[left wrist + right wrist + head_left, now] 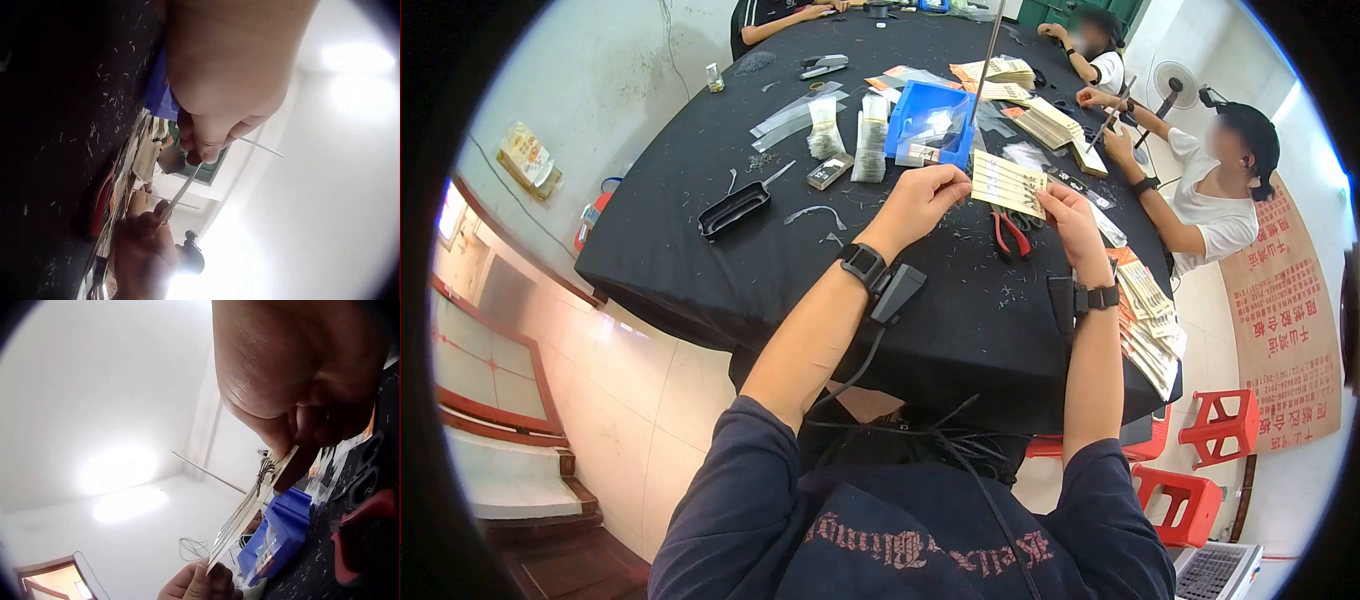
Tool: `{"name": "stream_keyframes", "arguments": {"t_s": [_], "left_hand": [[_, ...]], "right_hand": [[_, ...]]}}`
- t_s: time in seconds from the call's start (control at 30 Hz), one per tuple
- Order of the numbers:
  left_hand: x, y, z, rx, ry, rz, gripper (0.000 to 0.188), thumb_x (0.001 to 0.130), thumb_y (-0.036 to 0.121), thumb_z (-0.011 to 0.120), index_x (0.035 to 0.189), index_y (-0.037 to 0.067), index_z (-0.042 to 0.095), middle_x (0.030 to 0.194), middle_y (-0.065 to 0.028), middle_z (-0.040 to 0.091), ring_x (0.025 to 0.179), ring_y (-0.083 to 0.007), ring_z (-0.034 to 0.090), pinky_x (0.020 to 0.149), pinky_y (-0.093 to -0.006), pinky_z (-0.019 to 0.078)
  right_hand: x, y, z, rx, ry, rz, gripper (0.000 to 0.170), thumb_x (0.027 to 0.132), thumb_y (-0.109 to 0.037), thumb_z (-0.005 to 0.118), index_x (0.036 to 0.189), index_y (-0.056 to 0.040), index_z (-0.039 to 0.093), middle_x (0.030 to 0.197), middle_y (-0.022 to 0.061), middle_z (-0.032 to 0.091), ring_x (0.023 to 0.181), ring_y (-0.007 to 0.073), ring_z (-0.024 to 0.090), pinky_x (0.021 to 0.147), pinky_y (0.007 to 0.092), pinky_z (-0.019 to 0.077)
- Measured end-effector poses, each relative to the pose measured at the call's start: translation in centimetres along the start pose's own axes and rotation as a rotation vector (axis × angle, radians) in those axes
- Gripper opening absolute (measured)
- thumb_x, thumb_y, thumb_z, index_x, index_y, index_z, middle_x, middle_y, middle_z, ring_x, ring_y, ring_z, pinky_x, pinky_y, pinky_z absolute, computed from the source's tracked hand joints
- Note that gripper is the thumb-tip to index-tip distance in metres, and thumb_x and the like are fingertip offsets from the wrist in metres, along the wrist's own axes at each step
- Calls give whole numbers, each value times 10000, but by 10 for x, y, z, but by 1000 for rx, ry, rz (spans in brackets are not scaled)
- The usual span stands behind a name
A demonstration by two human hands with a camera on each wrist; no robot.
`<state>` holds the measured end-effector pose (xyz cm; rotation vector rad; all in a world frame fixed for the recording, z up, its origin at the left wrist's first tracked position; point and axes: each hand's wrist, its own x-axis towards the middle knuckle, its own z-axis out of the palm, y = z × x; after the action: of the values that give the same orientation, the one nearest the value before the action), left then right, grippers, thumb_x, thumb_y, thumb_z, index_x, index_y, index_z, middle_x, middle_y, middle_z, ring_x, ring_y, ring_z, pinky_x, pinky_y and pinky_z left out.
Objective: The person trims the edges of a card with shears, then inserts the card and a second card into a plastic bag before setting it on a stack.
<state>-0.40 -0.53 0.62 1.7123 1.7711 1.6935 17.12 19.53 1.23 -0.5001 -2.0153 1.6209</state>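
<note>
Both edges of a pale card (1000,182) are gripped above the black-covered worktop (670,250): we see the left hand (918,208) with its fingers curled in, thumb and fingertips pinching one end, and the right hand (1072,218) pinching the opposite end between thumb and fingers. Dark strands (267,474) line the card near the right hand, though we can hardly make out their detail. Beneath it we find a red-handled tool (1022,243); nearby stands a blue bin (918,97).
</note>
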Motion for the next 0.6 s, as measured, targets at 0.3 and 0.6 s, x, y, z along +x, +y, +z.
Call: {"name": "stream_keyframes", "arguments": {"t_s": [0.3, 0.6], "left_hand": [[-1, 0, 3, -235, -41, -43, 177, 944, 152, 583, 891, -11, 623, 734, -19, 612, 678, -72, 534, 611, -239, 445], [-2, 4, 3, -101, 29, -8, 141, 923, 112, 592, 867, -15, 614, 668, -38, 616, 609, -94, 568, 563, -248, 459]], "right_hand": [[0, 0, 0, 6, -51, 1, 173, 919, -202, 607, 928, -41, 671, 736, -78, 575, 632, 10, 418, 581, 184, 312], [0, -1, 0, -7, -50, -4, 172, 920, -194, 600, 952, -39, 668, 741, -71, 573, 637, 23, 422, 587, 193, 319]]}}
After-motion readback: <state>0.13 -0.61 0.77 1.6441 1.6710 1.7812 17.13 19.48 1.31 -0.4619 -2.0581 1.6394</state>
